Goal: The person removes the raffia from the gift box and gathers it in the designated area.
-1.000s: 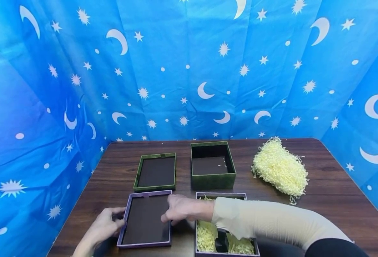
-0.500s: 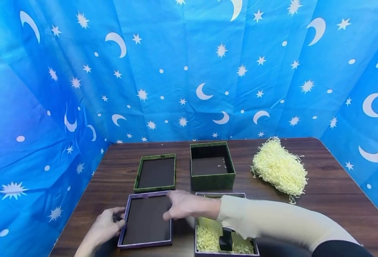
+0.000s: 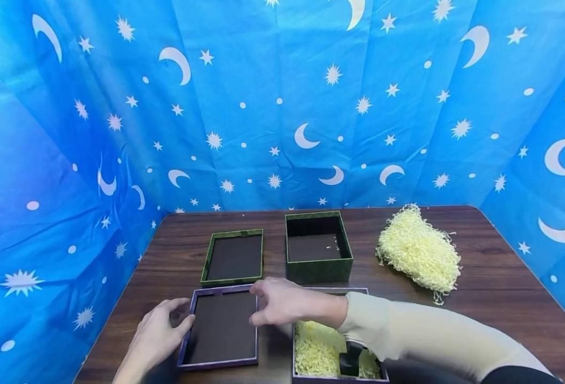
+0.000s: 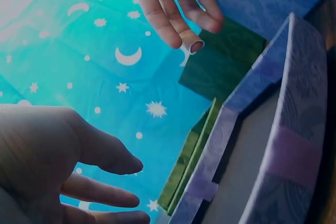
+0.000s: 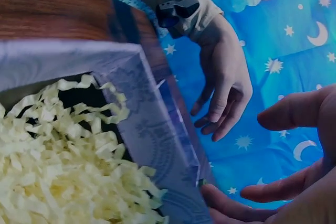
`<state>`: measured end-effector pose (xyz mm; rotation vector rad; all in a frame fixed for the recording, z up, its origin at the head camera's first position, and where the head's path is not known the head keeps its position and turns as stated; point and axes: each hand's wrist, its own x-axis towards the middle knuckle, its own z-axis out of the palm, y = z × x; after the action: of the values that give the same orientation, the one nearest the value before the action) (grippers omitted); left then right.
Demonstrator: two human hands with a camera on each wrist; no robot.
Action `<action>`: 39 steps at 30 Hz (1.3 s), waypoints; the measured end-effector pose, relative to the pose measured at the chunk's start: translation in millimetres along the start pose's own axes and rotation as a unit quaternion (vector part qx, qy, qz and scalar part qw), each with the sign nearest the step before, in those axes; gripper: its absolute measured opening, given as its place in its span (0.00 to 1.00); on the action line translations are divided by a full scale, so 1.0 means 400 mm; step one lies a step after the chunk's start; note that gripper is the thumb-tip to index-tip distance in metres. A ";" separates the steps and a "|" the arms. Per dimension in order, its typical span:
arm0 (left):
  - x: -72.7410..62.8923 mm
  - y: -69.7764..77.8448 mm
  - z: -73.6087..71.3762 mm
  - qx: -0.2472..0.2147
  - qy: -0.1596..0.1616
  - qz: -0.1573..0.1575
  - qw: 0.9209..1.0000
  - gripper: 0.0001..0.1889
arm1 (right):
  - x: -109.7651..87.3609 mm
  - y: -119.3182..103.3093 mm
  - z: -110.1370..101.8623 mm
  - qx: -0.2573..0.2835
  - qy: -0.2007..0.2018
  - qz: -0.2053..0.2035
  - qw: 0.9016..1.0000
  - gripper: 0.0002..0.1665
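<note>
The purple lid point(image 3: 222, 328) lies inner side up on the table, its dark inside showing. By its left rim is my left hand point(image 3: 159, 333), thumb and fingers spread; the left wrist view shows a gap between hand and lid point(image 4: 310, 93). My right hand point(image 3: 279, 303) hovers at the lid's right rim with parted fingers, holding nothing. Under the right forearm stands the purple box point(image 3: 340, 380), filled with pale yellow shredded paper point(image 3: 316, 354). That arm hides part of the box in the head view. In the right wrist view, the shredded paper point(image 5: 63, 177) nearly reaches the box rim.
Behind the purple lid is a green lid point(image 3: 236, 258), also inner side up. A green box point(image 3: 319, 271) with a few paper bits inside stands behind the purple box. At the back right lies a heap of yellow shredded paper point(image 3: 419, 250). Blue star-patterned cloth point(image 3: 282, 106) surrounds the table.
My right hand has drawn back to the right and slightly up, from over the lid to its right rim. The left hand has risen a little and spread its fingers. The lid has barely moved.
</note>
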<state>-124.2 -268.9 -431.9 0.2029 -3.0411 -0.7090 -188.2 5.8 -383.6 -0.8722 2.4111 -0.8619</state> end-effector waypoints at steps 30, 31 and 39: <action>0.003 0.111 0.036 -0.080 0.002 0.103 0.991 0.17 | -0.104 0.075 -0.090 0.036 0.017 -0.070 0.997 0.16; 0.005 0.114 0.038 -0.080 0.002 0.106 0.991 0.17 | -0.107 0.078 -0.093 0.035 0.019 -0.070 0.997 0.16; 0.011 0.126 0.050 -0.077 -0.005 0.124 0.989 0.19 | -0.123 0.086 -0.113 -0.015 0.017 -0.076 0.997 0.22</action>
<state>-135.5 -215.8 -427.6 -0.1779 -2.9264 -0.9188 -193.4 78.7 -365.9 -1.0718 2.4170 -0.9053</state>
